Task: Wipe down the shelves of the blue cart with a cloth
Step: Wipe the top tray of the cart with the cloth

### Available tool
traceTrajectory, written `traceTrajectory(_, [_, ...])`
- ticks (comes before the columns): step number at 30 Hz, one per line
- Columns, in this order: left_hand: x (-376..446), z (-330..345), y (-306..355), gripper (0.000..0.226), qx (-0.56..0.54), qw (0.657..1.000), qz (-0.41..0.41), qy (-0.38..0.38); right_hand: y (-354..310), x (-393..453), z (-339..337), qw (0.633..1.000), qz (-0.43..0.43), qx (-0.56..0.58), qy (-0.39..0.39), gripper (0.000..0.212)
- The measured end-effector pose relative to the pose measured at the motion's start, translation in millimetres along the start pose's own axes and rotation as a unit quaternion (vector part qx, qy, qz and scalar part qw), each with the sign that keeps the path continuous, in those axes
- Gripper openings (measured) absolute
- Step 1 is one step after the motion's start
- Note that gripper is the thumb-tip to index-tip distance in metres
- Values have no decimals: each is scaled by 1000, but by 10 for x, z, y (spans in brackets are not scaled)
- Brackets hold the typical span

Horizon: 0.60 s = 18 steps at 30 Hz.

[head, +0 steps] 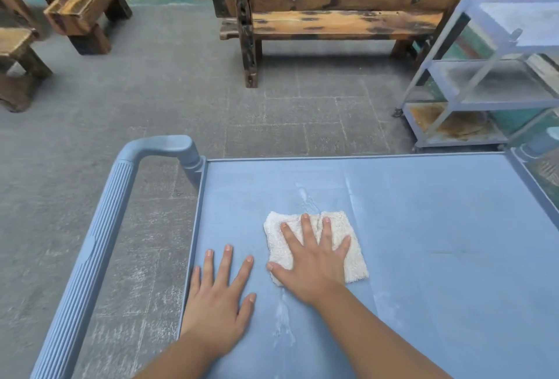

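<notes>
The blue cart's top shelf (423, 227) fills the lower part of the view, with pale dust streaks on it. A folded white cloth (348, 224) lies flat near the shelf's middle. My right hand (314, 257) presses flat on the cloth, fingers spread. My left hand (217, 294) rests flat on the bare shelf near its left rim, fingers apart, holding nothing. The cart's ribbed blue handle (99, 242) runs along the left side.
A second blue three-shelf cart (484, 85) with a rusty bottom shelf stands at the right. A worn wooden bench (332, 21) sits beyond the shelf, and wooden stools (81, 6) stand at the far left. Grey tiled floor lies between.
</notes>
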<state>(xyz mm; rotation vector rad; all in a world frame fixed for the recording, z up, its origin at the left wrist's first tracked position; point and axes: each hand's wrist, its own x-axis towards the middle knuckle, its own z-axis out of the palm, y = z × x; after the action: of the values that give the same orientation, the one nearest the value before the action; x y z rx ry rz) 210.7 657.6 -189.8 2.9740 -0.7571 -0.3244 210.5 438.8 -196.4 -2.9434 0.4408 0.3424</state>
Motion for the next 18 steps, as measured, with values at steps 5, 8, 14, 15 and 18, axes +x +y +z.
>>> traceTrajectory(5, [0, -53, 30, 68, -6, 1000, -3, -6, 53, 605, -211, 1000, -15, 4, 1, 89])
traceTrajectory(8, [42, -53, 45, 72, -20, 1000, -13, 0, 86, 1092, -344, 1000, -10, 16, 7, 88])
traceTrajectory(14, [64, -37, 96, 74, -44, 998, -39, 6, 140, 1503, -404, 1000, 11, 15, 21, 87])
traceTrajectory(15, [64, -39, 96, 74, -43, 998, -41, 7, 164, 1508, -410, 1000, 11, 16, 23, 87])
traceTrajectory(18, [62, -39, 103, 75, -40, 998, -41, -2, 330, 1491, -452, 999, 27, 14, 16, 86])
